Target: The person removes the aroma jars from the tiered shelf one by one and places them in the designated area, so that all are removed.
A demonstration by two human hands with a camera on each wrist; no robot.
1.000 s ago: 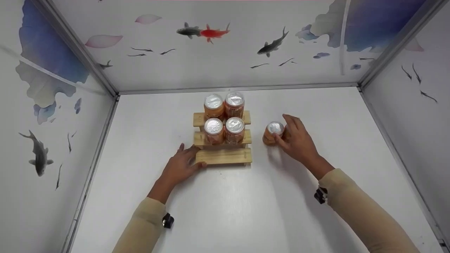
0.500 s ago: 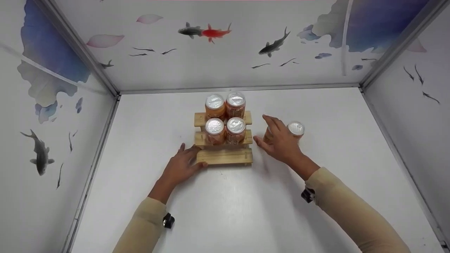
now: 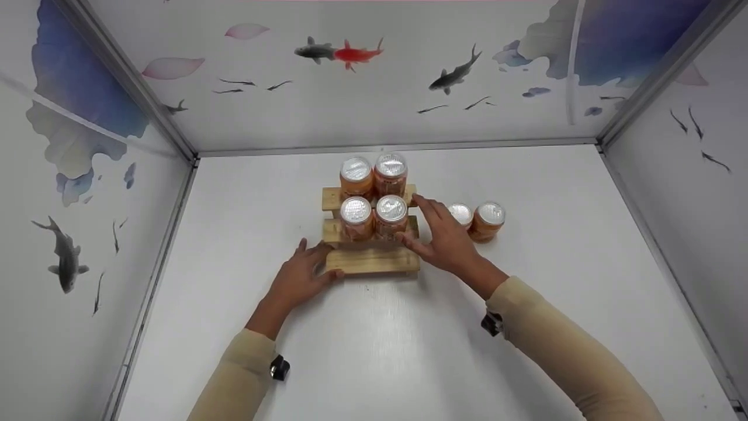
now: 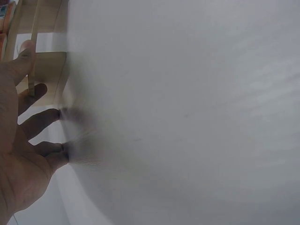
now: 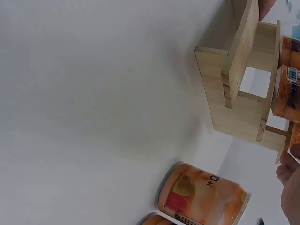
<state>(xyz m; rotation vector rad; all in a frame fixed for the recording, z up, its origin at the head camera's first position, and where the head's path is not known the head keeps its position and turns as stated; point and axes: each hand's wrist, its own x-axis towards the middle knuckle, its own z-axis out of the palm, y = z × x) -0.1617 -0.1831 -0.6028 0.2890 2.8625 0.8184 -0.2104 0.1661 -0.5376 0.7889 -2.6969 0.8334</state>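
A small three-step wooden rack (image 3: 374,261) stands mid-table. My left hand (image 3: 299,276) pinches the left end of its lowest step, thumb above and index finger below in the left wrist view; the other fingertips reach the table. Orange-labelled cans with silver lids stand in pairs on the upper two steps. My right hand (image 3: 447,240) reaches to the right-hand can (image 3: 391,215) of the middle step, thumb by its front and fingers spread past its right side. The left-hand can (image 3: 355,217) stands beside it. Behind are two more cans, the left one (image 3: 356,175) and the right one (image 3: 391,173).
Two cans stand side by side on the white table right of the rack: a nearer one (image 3: 461,215) partly hidden by my right hand, and another can (image 3: 488,222). White panels with painted fish (image 3: 453,76) enclose the table at the back and sides.
My right hand has left the loose cans on the table and moved left to the rack's middle step, uncovering the outer can. My left hand stays at the lowest step.
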